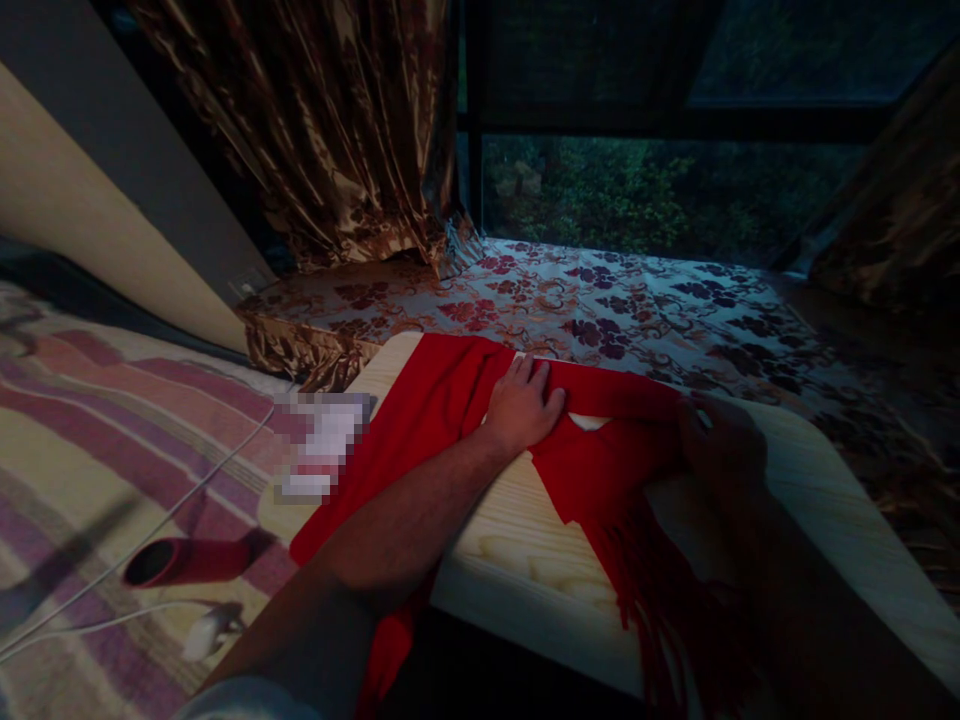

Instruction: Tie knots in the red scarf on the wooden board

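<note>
A red fringed scarf [420, 400] lies folded over a pale wooden table [517, 530], one part hanging off the near edge on the left. My left hand [523, 405] rests flat on the scarf near the table's far side, fingers spread. At the right, my right hand [724, 440] is closed on the scarf's edge, its fingers partly in shadow. Between the hands a strip of the scarf runs along the far edge. Below it, the fringed end trails toward the near edge, in front of my right forearm.
Left of the table is a striped bedspread [97, 440] with a red cylinder [191, 560], a white plug [211, 632] and a white cable. A blurred-out white item [322, 445] lies at the table's left corner. Behind are a flower-patterned window seat [600, 290] and curtains [322, 130].
</note>
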### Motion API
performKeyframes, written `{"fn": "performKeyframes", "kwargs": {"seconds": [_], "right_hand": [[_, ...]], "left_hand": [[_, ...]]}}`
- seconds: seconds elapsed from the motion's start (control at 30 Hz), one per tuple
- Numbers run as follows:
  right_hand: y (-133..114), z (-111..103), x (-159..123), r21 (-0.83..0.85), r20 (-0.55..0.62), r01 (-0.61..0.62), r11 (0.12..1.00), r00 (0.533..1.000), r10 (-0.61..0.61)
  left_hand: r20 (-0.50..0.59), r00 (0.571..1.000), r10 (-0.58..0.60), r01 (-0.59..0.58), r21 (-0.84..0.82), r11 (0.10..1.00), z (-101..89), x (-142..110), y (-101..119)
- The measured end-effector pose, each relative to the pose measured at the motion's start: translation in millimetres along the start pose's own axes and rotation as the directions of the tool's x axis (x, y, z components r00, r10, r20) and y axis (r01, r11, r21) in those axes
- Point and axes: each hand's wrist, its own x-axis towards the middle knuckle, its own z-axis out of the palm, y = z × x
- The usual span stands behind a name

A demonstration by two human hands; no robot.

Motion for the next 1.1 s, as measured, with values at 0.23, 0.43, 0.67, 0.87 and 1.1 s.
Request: {"fn": "performKeyframes", "kwargs": {"seconds": [0.23,0.43,0.67,0.87,1.1], "right_hand": [[-7,-3,3,-0.186,0.194,-0.240,0.953,0.942,0.275],[-8,-1,14,-0.124,0.356,-0.272,0.954,0.885,0.299],[-2,-2,12,0.101,0.319,-0.416,0.904,0.874,0.366],[5,4,11,0.425,0.196,-0.438,0.792,0.899,0.392],[7,4,11,0.496,0.160,-0.418,0.761,0.905,0.394]], "left_hand": [[-0.012,0.959,-0.285,0.283,-0.087,0.955,-4.9,14,-12],[0.115,0.924,-0.364,0.380,-0.166,0.910,-4.0,24,-20],[0.138,0.911,-0.389,0.411,-0.386,0.826,1.6,27,-27],[0.229,0.878,-0.421,0.448,-0.702,0.554,8.9,28,-28],[-0.054,0.932,-0.358,0.260,-0.587,0.766,10.1,24,-26]]}}
